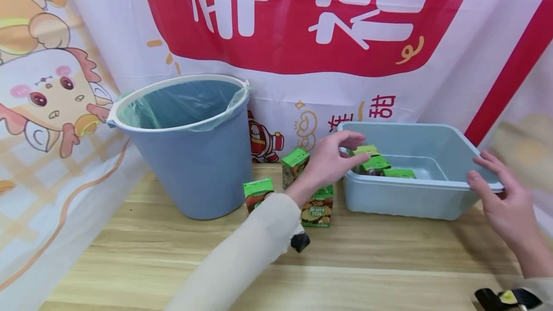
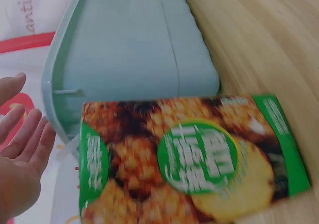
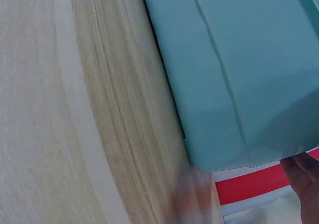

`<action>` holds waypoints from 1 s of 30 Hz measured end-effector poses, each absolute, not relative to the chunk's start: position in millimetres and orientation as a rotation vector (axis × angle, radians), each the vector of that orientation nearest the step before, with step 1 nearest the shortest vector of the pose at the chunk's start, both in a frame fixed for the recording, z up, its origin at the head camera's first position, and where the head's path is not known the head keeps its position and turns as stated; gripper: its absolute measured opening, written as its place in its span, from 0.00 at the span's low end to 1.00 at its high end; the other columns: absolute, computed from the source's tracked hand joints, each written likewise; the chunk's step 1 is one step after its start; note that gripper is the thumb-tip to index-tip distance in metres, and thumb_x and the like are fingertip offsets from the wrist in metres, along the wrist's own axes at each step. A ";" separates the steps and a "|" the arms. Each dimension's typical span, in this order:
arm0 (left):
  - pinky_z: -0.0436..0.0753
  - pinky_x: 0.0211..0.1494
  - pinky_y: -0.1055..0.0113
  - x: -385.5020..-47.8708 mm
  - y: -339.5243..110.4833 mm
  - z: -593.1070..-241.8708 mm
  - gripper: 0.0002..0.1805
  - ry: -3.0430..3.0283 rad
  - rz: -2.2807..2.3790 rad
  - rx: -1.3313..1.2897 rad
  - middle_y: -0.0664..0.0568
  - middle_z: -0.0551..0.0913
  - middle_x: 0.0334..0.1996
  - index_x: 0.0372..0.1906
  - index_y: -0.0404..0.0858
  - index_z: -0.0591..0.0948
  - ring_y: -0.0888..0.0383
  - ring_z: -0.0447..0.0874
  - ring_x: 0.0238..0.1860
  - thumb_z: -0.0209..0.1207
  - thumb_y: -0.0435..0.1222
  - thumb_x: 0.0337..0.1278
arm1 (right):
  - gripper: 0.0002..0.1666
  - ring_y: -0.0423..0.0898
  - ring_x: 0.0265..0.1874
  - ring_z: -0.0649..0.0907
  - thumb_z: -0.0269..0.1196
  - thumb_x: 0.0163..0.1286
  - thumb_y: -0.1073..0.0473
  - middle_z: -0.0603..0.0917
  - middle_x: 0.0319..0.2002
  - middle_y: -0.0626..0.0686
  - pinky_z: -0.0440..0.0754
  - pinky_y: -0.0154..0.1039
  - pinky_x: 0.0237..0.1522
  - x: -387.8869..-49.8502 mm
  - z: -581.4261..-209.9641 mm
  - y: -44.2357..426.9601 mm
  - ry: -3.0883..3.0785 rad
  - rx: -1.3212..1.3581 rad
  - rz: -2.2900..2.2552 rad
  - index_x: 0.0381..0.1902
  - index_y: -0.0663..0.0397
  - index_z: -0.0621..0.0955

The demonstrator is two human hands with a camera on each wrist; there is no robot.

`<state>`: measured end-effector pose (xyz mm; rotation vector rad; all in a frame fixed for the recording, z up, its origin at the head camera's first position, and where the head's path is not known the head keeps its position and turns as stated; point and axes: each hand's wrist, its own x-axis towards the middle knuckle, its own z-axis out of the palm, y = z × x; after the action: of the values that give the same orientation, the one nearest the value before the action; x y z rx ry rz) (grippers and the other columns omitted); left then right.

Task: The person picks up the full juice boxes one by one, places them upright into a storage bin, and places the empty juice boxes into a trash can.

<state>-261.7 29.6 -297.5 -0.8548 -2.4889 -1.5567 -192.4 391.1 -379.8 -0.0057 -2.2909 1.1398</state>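
Note:
My left hand (image 1: 330, 157) reaches over the left rim of a light blue plastic bin (image 1: 402, 200), its fingers loosely bent with nothing between them. In the left wrist view that hand (image 2: 22, 157) is spread beside the bin. Inside the bin lie several small green-topped cartons (image 1: 376, 162), close to my left fingertips. My right hand (image 1: 507, 200) grips the bin's right rim, thumb over the edge. Below my left wrist stand more cartons: one with a pineapple picture (image 1: 317, 212), one behind it (image 1: 294, 164), and one (image 1: 258, 191) partly hidden by the sleeve.
A tall blue waste bin (image 1: 203, 172) with a white rim and a clear liner stands at the left on the wooden table (image 1: 367, 263). Behind everything hangs a printed red and white cloth (image 1: 294, 90).

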 end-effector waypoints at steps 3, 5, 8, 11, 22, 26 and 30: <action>0.85 0.62 0.67 -250.3 17.9 -295.8 0.25 -2.468 -1.470 -0.885 0.55 0.86 0.63 0.67 0.48 0.81 0.61 0.84 0.61 0.70 0.44 0.69 | 0.32 0.15 0.55 0.70 0.61 0.80 0.54 0.64 0.82 0.31 0.69 0.08 0.43 -192.3 -379.8 391.3 -2.290 -0.004 1.141 0.79 0.45 0.73; 0.83 0.66 0.64 -242.6 9.7 -294.3 0.26 -2.456 -1.411 -0.880 0.56 0.84 0.65 0.69 0.49 0.80 0.60 0.82 0.64 0.69 0.45 0.70 | 0.32 0.15 0.54 0.70 0.61 0.80 0.53 0.64 0.82 0.31 0.69 0.08 0.43 -192.0 -379.5 391.4 -2.292 -0.004 1.142 0.79 0.44 0.73; 0.79 0.72 0.60 -232.5 -4.4 -290.4 0.28 -2.419 -1.324 -0.872 0.57 0.82 0.67 0.71 0.49 0.78 0.59 0.80 0.69 0.69 0.46 0.69 | 0.32 0.16 0.54 0.70 0.61 0.80 0.53 0.64 0.82 0.30 0.69 0.08 0.43 -191.9 -378.7 391.4 -2.295 -0.005 1.141 0.79 0.44 0.72; 0.78 0.74 0.57 -224.2 -21.1 -285.9 0.29 -2.339 -1.195 -0.882 0.54 0.82 0.68 0.71 0.46 0.78 0.57 0.79 0.70 0.70 0.45 0.68 | 0.32 0.16 0.54 0.70 0.61 0.80 0.53 0.63 0.82 0.30 0.69 0.08 0.43 -192.2 -378.1 391.2 -2.297 -0.003 1.142 0.79 0.44 0.72; 0.69 0.80 0.42 -196.4 -93.3 -275.8 0.27 -1.990 -0.578 -0.715 0.41 0.79 0.71 0.67 0.39 0.81 0.44 0.75 0.74 0.68 0.46 0.68 | 0.32 0.16 0.55 0.69 0.60 0.81 0.52 0.62 0.82 0.30 0.68 0.09 0.42 -191.1 -378.9 391.9 -2.314 -0.022 1.135 0.80 0.43 0.71; 0.59 0.85 0.39 -187.0 -123.6 -271.8 0.27 -1.894 -0.517 -0.615 0.41 0.77 0.74 0.67 0.40 0.82 0.41 0.71 0.78 0.67 0.46 0.67 | 0.32 0.16 0.54 0.70 0.60 0.81 0.52 0.62 0.83 0.31 0.69 0.09 0.41 -191.0 -379.9 392.4 -2.315 -0.018 1.141 0.80 0.43 0.71; 0.56 0.85 0.37 -182.0 -152.6 -270.5 0.28 -1.800 -0.533 -0.500 0.41 0.77 0.74 0.66 0.40 0.83 0.40 0.70 0.78 0.67 0.45 0.63 | 0.32 0.16 0.54 0.70 0.61 0.80 0.52 0.63 0.82 0.31 0.69 0.09 0.42 -191.0 -379.7 392.5 -2.307 -0.018 1.150 0.79 0.42 0.72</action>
<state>-182.0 -152.6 -270.5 -0.4997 -1.8001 -0.5333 -191.0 392.5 -379.7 -0.0182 -2.3075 1.1500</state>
